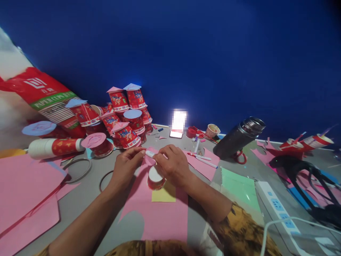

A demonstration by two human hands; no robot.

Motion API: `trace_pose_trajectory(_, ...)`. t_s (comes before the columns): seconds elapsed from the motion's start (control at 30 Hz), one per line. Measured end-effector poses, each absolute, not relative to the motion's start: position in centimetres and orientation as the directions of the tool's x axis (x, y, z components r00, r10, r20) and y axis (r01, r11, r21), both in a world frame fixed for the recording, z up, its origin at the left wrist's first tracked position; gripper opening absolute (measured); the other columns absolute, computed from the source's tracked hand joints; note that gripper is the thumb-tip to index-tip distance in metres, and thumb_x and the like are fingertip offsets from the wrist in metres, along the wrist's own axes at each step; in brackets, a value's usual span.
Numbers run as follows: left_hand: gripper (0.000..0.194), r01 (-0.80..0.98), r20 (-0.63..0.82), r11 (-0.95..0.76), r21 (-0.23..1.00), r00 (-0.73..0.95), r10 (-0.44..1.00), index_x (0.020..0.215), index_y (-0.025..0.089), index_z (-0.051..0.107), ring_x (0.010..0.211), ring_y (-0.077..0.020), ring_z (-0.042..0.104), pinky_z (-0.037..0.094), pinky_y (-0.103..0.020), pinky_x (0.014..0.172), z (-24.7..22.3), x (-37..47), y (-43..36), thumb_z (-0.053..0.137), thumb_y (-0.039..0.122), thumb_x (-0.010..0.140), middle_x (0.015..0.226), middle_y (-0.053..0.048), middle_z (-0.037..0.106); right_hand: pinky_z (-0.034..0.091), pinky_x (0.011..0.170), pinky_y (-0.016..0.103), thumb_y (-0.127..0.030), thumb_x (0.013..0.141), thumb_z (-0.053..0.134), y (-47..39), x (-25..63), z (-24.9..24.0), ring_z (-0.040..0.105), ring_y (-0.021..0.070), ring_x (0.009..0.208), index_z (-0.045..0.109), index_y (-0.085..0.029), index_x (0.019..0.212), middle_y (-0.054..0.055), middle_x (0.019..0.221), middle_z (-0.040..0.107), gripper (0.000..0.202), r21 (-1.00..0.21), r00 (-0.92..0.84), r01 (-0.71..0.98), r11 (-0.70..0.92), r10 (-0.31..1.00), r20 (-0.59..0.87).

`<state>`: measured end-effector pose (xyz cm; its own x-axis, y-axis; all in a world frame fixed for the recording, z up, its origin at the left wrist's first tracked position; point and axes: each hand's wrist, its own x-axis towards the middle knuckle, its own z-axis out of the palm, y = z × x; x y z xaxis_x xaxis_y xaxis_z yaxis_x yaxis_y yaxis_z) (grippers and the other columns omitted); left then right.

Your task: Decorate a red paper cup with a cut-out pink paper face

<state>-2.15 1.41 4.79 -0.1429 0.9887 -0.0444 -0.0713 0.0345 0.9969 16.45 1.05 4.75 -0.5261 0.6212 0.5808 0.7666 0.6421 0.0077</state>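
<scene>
My right hand is closed around a short white tube, which points left; I cannot tell whether it is a glue stick or a marker. At the tube's left end, my left hand has its thumb and fingers pinched together, and what sits between them is too small to make out. A small pink paper piece lies just below the tube. Under my right hand stands a red paper cup with a white top face. It partly covers a yellow paper square on a pink sheet.
Red cups with paper tops are stacked at back left, beside a cup bag. A bright phone stands at the wall. Rightward are markers, a dark thermos, a green packet and a power strip.
</scene>
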Motion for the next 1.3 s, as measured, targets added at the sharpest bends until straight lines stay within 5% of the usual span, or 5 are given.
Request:
trace_pose_trajectory(0.53,0.017,0.348,0.329,-0.247,0.904,-0.199,0.923,0.081,0.024,0.079,0.069,-0.0189,0.066,0.052,-0.031,0.064,3.1,-2.6,1.6,0.071,0.038,0.088,0.076,-0.001,0.076,0.036,0.066,0.034,-0.015,0.094,0.067,1.4,16.6,4.6,0.054,0.0226,0.081,0.069,-0.02,0.089,0.005,0.082,0.067,0.008,-0.025,-0.423,0.777,0.629,0.552,0.718)
trace_pose_trajectory(0.73,0.013,0.554,0.71,-0.515,0.654,-0.214,0.67,0.086,0.026,0.079,0.09,-0.0228,0.068,0.053,-0.041,0.086,3.4,-3.3,1.6,0.071,0.034,0.094,0.093,-0.003,0.075,0.045,0.071,0.033,-0.023,0.088,0.069,2.0,17.5,4.6,0.062,0.0206,0.08,0.066,-0.021,0.092,0.004,0.086,0.072,0.005,-0.523,-0.177,0.636,0.567,0.767,0.617)
trace_pose_trajectory(0.87,0.012,0.713,0.907,-0.619,0.329,-0.055,0.418,0.099,0.026,0.079,0.091,-0.0227,0.063,0.049,-0.041,0.086,3.6,-4.0,1.4,0.076,0.018,0.091,0.096,-0.004,0.07,0.045,0.061,0.028,-0.038,0.084,0.071,2.2,17.6,4.8,0.064,0.0177,0.07,0.064,-0.022,0.092,0.002,0.082,0.074,0.019,-0.937,-0.099,0.273,0.218,0.975,0.199)
trace_pose_trajectory(1.03,0.027,0.728,0.936,-0.663,0.175,0.085,0.341,0.11,0.026,0.074,0.09,-0.0222,0.063,0.05,-0.04,0.084,3.6,-3.8,0.9,0.076,0.009,0.089,0.093,-0.003,0.067,0.049,0.062,0.026,-0.053,0.077,0.081,2.2,16.9,5.0,0.071,0.0186,0.075,0.064,-0.02,0.097,0.006,0.082,0.078,0.042,-0.991,-0.265,-0.096,-0.091,0.962,-0.063)
trace_pose_trajectory(1.3,0.018,0.711,0.922,-0.677,0.191,0.106,0.372,0.106,0.021,0.07,0.091,-0.0242,0.063,0.049,-0.042,0.083,3.9,-3.5,1.1,0.07,0.009,0.093,0.096,-0.006,0.069,0.046,0.06,0.024,-0.054,0.072,0.089,2.2,16.9,5.0,0.068,0.0159,0.071,0.069,-0.019,0.098,0.008,0.087,0.08,0.048,-0.981,-0.226,-0.181,-0.076,0.974,-0.034)
